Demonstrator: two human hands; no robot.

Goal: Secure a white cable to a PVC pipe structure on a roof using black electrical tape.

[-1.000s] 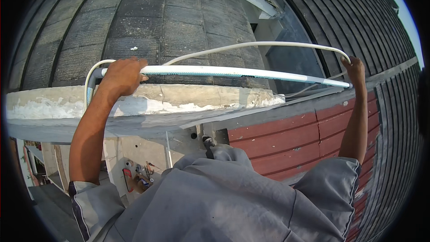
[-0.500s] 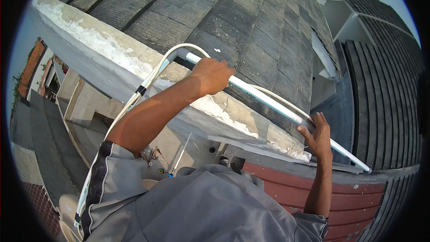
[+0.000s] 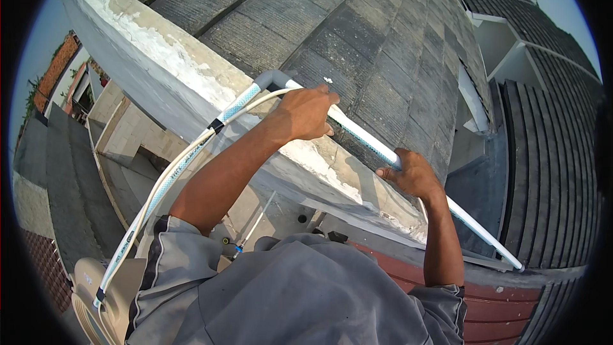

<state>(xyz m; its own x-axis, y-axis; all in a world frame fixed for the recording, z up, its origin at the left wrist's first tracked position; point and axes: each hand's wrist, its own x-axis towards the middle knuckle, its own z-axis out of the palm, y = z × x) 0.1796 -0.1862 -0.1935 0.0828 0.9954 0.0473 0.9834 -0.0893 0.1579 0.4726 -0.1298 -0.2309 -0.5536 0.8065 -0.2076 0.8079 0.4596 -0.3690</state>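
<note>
A long white pipe (image 3: 365, 135) with blue print lies along the roof's edge. Its grey elbow (image 3: 273, 79) joins a second white-and-blue pipe (image 3: 167, 182), which slopes down to the lower left. My left hand (image 3: 308, 112) is closed around the long pipe just past the elbow. A cream cable (image 3: 258, 100) runs up the sloping pipe and passes under this hand. Farther right, my right hand (image 3: 414, 175) grips the same pipe from above, thumb on the near side. Beyond that hand, the pipe continues to a free-looking end at the lower right. Black tape (image 3: 216, 126) binds cable and sloping pipe.
Dark roof tiles (image 3: 332, 45) rise ahead behind a concrete ledge (image 3: 185, 57) with flaking white coating. Below the ledge is a drop to ground level, where a thin white pipe (image 3: 258, 219) shows. A beige tank (image 3: 89, 281) stands lower left; dark corrugated roofing (image 3: 543, 172) lies right.
My right hand has moved left along the pipe, closer to my left hand. The cable loop above the elbow has come down beside the pipe. The view has shifted slightly.
</note>
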